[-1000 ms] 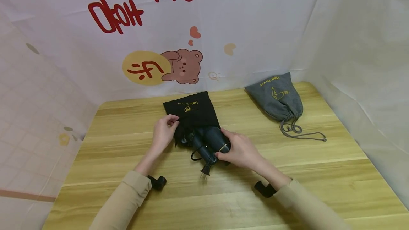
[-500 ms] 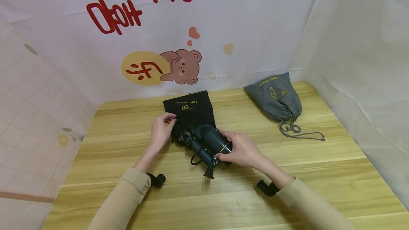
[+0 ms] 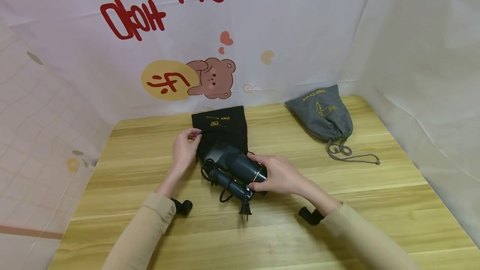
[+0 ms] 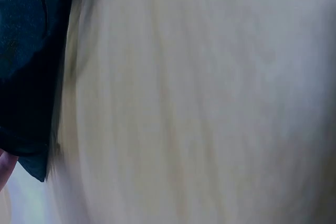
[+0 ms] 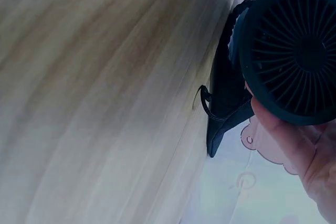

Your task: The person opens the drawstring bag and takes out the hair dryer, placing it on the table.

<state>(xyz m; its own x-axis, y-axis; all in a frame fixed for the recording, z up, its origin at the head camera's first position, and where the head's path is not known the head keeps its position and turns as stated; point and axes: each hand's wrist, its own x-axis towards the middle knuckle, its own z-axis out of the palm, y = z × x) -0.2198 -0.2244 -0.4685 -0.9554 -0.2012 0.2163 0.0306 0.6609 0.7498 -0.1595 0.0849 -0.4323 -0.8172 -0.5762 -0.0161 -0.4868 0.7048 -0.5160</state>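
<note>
In the head view my right hand point(image 3: 279, 175) grips the rear of a dark hair dryer point(image 3: 243, 168), thumb and fingers on either side of its barrel. Its handle lies folded beside the barrel, wound with a black cord, and the plug point(image 3: 245, 209) hangs at the near end. The wide front end overlaps the mouth of a black drawstring pouch point(image 3: 236, 130). My left hand point(image 3: 185, 148) pinches the pouch's left edge between thumb and fingers. The right wrist view shows the dryer's round vented back point(image 5: 310, 53) with fingers beneath it. Dark pouch cloth point(image 4: 31, 93) fills the left wrist view's left edge.
A grey drawstring pouch point(image 3: 326, 113) with yellow hair dryer lettering lies at the table's back right, its cord point(image 3: 352, 159) trailing toward the right. Behind the wooden table point(image 3: 142, 136) hangs a printed white cloth point(image 3: 292, 20). Black wrist mounts point(image 3: 311, 216) sit under both forearms.
More of the dryer shows outside the black pouch, including its front end, and its handle has swung leftward. My left hand has shifted slightly left and away, still pinching the pouch.
</note>
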